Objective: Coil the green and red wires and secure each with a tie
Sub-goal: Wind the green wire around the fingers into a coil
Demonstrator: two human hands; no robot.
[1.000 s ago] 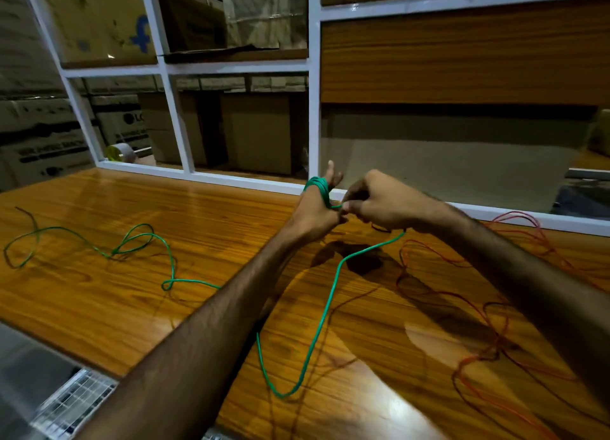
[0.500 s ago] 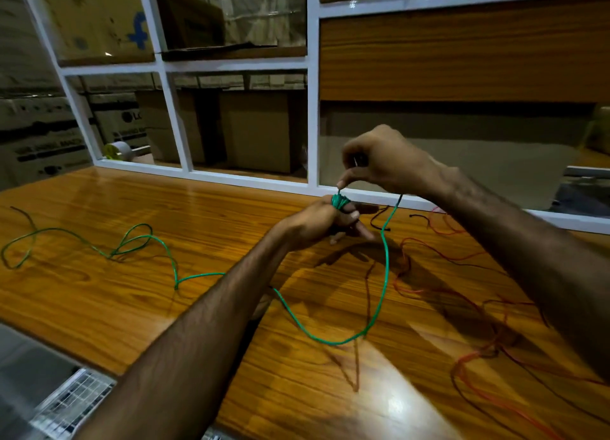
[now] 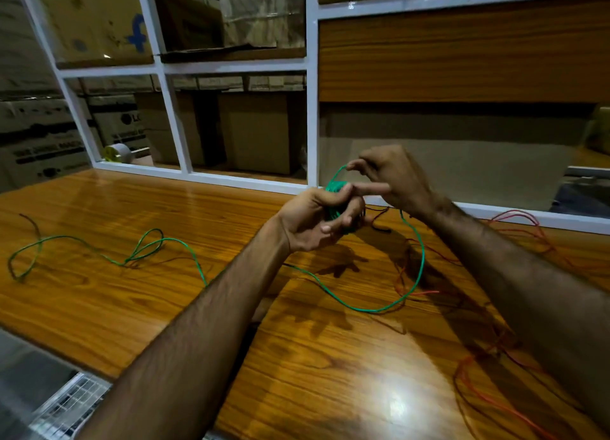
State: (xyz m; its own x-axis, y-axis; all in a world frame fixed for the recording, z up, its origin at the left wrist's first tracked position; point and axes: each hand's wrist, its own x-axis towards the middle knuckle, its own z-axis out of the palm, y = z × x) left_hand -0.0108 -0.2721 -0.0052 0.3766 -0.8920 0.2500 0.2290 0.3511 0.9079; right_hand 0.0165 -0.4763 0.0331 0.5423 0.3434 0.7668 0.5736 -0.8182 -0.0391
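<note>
Since before, right hand (image 3: 392, 179) lifted green wire (image 3: 419, 264) over the coil, pinching it just above left hand (image 3: 317, 218), whose curled fingers grip the coil; slack trails down-right

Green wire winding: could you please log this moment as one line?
left hand: holds coil | right hand: pinches green wire | red wire: loose on table

Your two arms reach into view from the bottom edge, both bare from the forearm down: no sleeves, no gloves. Your left hand (image 3: 313, 218) and right hand (image 3: 394, 179) carry no rings that can be made out, and neither wrist shows a watch or band. Fine dark hair covers both forearms. The dim light leaves your fingernails hard to make out.
</note>
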